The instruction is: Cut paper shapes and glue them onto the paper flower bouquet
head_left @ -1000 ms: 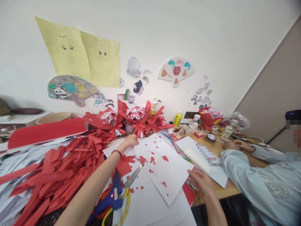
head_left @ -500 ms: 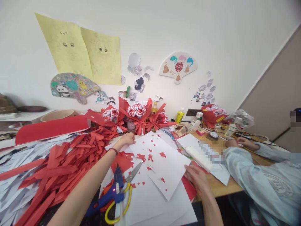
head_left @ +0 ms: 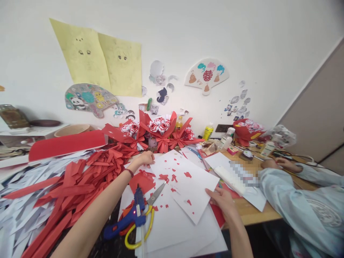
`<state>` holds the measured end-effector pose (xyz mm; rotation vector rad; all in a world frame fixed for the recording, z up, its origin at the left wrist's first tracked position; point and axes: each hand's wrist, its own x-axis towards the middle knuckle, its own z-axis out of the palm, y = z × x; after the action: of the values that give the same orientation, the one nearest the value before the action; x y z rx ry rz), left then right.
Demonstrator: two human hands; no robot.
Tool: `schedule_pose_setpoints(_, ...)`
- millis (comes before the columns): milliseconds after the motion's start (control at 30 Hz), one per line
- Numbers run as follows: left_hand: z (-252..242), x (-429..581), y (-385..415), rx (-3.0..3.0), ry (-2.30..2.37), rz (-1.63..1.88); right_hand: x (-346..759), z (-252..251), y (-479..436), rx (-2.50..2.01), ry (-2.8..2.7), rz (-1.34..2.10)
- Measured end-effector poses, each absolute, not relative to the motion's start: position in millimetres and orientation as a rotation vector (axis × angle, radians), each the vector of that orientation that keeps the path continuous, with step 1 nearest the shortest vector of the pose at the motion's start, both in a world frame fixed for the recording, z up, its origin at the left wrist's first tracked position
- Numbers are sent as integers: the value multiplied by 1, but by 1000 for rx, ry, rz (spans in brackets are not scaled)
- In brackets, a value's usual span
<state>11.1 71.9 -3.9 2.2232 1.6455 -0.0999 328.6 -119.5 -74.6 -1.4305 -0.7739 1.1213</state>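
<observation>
My left hand (head_left: 146,158) is closed on the upper left corner of a white sheet of paper (head_left: 197,182). My right hand (head_left: 221,200) pinches the right edge of the same sheet. Small red paper scraps (head_left: 173,178) lie scattered over it. Beneath are more white sheets (head_left: 172,229). Scissors with yellow handles (head_left: 152,218) lie open on these, beside a blue glue gun (head_left: 135,213) with a lit red light. A piece of red paper (head_left: 141,182) rests just below my left hand.
Red strips (head_left: 80,182) and white strips (head_left: 29,200) are heaped at the left. Red-wrapped paper bouquets (head_left: 160,129) stand along the wall. At the right, another person's sleeve (head_left: 285,193) and hands reach over the wooden table (head_left: 255,211), near bottles.
My right hand has moved slightly left and up with the sheet's edge, and the sheet's lower corner is higher. The view has shifted a little to the left.
</observation>
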Motion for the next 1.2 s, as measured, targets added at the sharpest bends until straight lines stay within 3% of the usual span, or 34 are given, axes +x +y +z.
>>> schedule_pose_setpoints(200, 31, 14, 25, 2457, 1791, -6, 325, -74, -125, -1482, -809, 1047)
schedule_pose_setpoints(367, 52, -17, -60, 2499, 1764, 24, 321, -73, -129, -1530, -862, 957)
schedule_pose_setpoints(600, -40, -69, -171, 2621, 2063, 675, 327, -90, -132, -1600, -1001, 854)
schedule_pose_setpoints(767, -81, -77, -178, 2721, 1986, 734, 330, -90, -138, -1751, -1092, 676)
schedule_pose_setpoints(1000, -97, -68, -186, 2670, 1806, 1156, 296, -69, -188, -2187, -1092, -9)
schedule_pose_setpoints(1100, -95, -63, -191, 2632, 1805, 1316, 244, -70, -209, -1856, -1188, 202)
schedule_pose_setpoints(1200, -87, -62, -193, 2613, 2001, 1236, 186, -74, -220, -1505, -1369, 406)
